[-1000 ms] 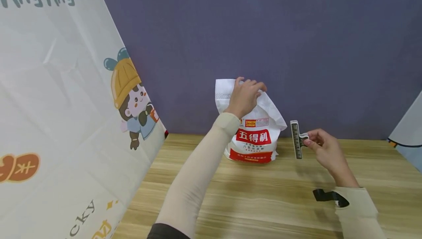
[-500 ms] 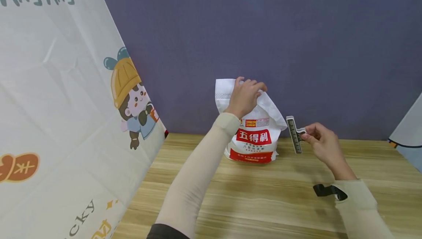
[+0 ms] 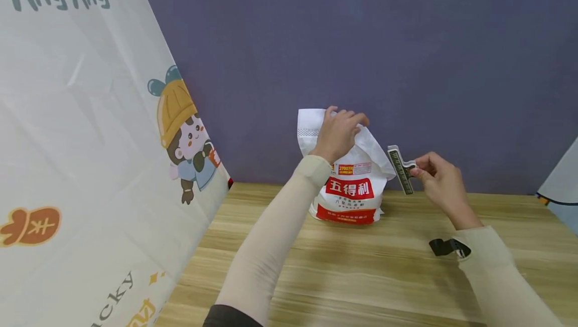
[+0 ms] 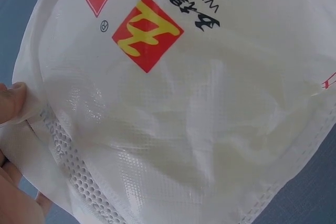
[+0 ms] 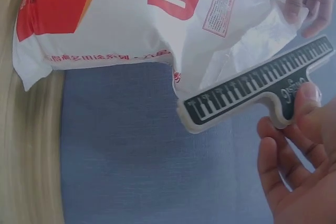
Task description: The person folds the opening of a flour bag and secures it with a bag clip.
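A white flour bag point(image 3: 349, 201) with red printed panels stands upright on the table against the dark backdrop. My left hand point(image 3: 338, 134) grips its top edge; in the left wrist view the thumb point(image 4: 11, 100) presses on the white bag point(image 4: 173, 129) near a perforated band. My right hand point(image 3: 442, 181) pinches a bag clip point(image 3: 401, 169) by its handles, just right of the bag's upper side. In the right wrist view the clip point(image 5: 257, 85) shows a dark face with a piano-key pattern and a pale rim, its long bar tilted and overlapping the bag.
The wood-grain table point(image 3: 361, 277) stretches in front of the bag. A dark blue-grey backdrop point(image 3: 361, 41) rises right behind it. On the left hangs a white printed sheet point(image 3: 90, 141) with a cartoon figure. A black strap piece point(image 3: 442, 248) juts from the right wrist.
My right hand has moved up and left with the clip, bringing it closer to the bag and tilting it further. My left hand keeps its grip on the bag top.
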The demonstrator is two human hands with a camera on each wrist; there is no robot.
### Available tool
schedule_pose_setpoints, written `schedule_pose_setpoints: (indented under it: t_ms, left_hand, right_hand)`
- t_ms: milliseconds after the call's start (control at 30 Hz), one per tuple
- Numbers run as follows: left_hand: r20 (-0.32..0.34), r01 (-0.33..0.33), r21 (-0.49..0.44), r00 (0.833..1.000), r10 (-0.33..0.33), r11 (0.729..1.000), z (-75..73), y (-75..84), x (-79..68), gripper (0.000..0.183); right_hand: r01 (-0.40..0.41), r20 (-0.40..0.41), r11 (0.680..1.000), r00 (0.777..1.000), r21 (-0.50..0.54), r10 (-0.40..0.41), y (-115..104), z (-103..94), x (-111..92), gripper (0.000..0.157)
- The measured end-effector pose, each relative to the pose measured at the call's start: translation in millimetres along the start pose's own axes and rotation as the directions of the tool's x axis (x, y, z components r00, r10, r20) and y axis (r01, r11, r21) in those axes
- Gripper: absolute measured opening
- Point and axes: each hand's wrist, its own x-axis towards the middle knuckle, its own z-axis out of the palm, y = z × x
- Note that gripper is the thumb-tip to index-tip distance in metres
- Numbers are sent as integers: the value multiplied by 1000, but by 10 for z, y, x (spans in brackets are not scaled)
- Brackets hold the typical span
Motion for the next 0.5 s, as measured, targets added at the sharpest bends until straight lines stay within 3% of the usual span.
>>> schedule_pose_setpoints:
  t_ms: [500]
  left_hand:
    - [-33,-1,-19,999,1,1000,19,-2,-14,23]
  right_hand:
    - [46,-36,999,998,-12,-47,-151,34,371,4]
